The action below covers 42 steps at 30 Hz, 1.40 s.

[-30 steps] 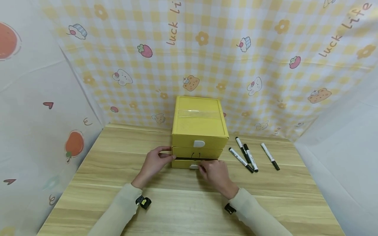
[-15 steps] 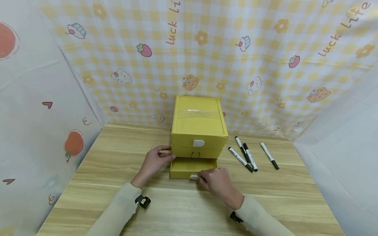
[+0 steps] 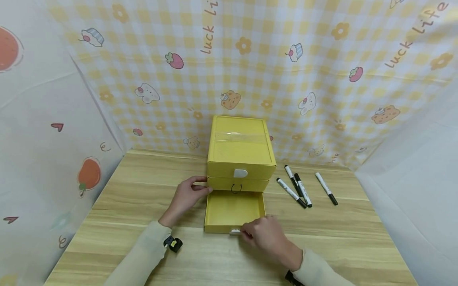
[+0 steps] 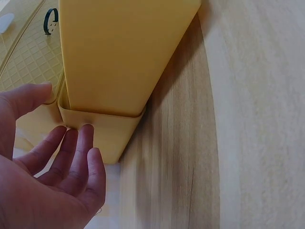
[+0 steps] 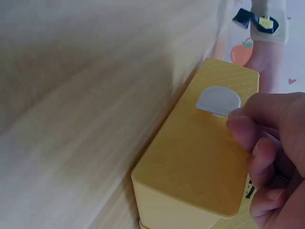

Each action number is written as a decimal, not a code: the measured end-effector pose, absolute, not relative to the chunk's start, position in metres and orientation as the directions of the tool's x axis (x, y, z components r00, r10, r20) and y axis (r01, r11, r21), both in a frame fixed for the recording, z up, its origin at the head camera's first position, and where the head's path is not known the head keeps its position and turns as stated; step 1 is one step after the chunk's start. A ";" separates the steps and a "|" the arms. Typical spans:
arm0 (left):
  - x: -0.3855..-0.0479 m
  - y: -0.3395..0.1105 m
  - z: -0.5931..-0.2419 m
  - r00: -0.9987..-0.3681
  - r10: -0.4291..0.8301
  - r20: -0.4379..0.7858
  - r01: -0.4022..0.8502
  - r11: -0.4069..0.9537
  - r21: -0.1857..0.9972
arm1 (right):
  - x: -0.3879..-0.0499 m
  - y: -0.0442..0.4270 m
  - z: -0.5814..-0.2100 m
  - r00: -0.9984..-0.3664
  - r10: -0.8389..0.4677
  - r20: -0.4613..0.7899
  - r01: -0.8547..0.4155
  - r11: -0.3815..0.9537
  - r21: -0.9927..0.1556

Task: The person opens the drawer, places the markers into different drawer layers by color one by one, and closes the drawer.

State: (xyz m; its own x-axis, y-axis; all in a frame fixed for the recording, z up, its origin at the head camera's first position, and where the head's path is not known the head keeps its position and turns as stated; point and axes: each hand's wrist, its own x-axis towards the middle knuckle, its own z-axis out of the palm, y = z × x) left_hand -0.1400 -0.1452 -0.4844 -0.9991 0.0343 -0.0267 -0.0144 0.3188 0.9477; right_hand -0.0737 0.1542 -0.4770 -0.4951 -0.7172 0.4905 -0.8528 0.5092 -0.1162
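Note:
A yellow three-drawer box [image 3: 239, 143] stands against the back cloth, its bottom drawer [image 3: 234, 208] pulled far out and bare inside. The right hand [image 3: 268, 238] pinches the white tab [image 3: 235, 231] on that drawer's front; in the right wrist view its fingertips are at the edge of the tab [image 5: 219, 100], other fingers curled. The left hand [image 3: 186, 198] rests at the box's left side. In the left wrist view the left hand [image 4: 52, 167] has its thumb on the front edge and its other fingertips against the side, none of them curled tight.
Several black-and-white markers lie right of the box, some close together, one marker [image 3: 326, 188] apart. A black loop [image 3: 236, 188] serves as the middle drawer's pull, and the top drawer has a white tab [image 3: 241, 173]. Wooden table [image 3: 143, 174] beneath; patterned cloth behind.
The bottom drawer has slid out toward the person, from barely ajar to far out, with the right hand moving along at its tab. The left hand has stayed at the box's side.

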 end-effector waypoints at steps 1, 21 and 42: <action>-0.140 -0.145 -0.484 -0.999 0.036 -0.027 -0.014 0.318 0.948 | -0.071 0.154 -0.477 -0.491 -0.721 0.489 -0.857 0.502 -0.120; -0.141 -0.145 -0.485 -0.999 0.038 -0.017 -0.004 0.314 0.949 | -0.030 0.159 -0.475 -0.445 -0.771 0.455 -0.890 0.436 -0.133; -0.141 -0.145 -0.485 -0.999 0.042 -0.014 0.000 0.310 0.951 | -0.069 0.176 -0.465 -0.528 -0.589 0.612 -0.849 0.377 -0.370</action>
State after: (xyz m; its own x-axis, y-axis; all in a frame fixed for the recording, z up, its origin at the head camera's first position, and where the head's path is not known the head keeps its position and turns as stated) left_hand -0.1406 -0.1454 -0.4849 -0.9990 0.0419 -0.0140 -0.0003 0.3098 0.9508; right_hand -0.0693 0.1759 -0.4649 -0.5277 -0.5890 0.6120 -0.8493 0.3766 -0.3699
